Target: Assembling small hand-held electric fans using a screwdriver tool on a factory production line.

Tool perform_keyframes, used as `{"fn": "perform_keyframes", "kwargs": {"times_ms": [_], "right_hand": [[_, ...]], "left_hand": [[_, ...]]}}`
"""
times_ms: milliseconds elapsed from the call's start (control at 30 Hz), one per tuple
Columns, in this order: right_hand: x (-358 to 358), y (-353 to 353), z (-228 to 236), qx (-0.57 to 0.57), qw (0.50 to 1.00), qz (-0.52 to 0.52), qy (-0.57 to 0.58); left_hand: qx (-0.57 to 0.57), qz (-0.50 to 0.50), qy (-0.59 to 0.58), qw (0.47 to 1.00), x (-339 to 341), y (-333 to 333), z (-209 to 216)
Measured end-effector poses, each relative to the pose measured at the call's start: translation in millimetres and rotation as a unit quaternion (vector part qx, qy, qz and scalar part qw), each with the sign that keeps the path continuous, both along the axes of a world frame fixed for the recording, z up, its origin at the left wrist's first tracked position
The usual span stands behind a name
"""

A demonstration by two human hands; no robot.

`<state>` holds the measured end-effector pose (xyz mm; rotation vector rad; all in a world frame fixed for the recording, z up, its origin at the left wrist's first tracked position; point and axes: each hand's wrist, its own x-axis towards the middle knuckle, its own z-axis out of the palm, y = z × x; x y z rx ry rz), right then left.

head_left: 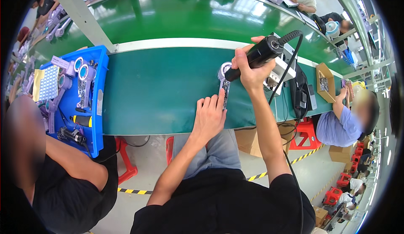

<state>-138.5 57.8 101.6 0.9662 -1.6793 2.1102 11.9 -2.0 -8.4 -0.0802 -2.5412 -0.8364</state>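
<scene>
- Green bench top point(151, 86) spreads around both hands, its near edge just below the left wrist and a pale rail point(168, 43) well beyond the fingers.
- Far left of the left hand, a blue bin point(97, 133) holds purple parts and tools; its wall bounds that side.
- Between bin and left hand, bare bench gives the widest open room.
- Left hand point(209, 115): palm down, index finger lying on the purple device point(227, 91), thumb beside its near end; whether it pinches, I cannot tell.
- Device: just right of the left hand, long axis running nearly straight away from the body, ring end farthest. Left hand is the nearer, touching it.
- Black power driver point(263, 53): slants down leftward to the device's ring end; contact at the tip is unclear.
- Right hand point(251, 76): wrapped around the driver, right of the ring end.
- Right of that hand, the driver's cable point(290, 63), white equipment point(275, 70) and a black case point(299, 90) crowd the room; farther right stands a cardboard box point(325, 95).
</scene>
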Motion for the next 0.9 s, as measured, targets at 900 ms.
{"fn": "perform_keyframes", "kwargs": {"times_ms": [900], "right_hand": [[20, 20, -24, -0.095, 0.995, -0.04, -0.017]], "left_hand": [[-0.017, -0.001, 0.005, 1.0, 3, 5, 5]]}}
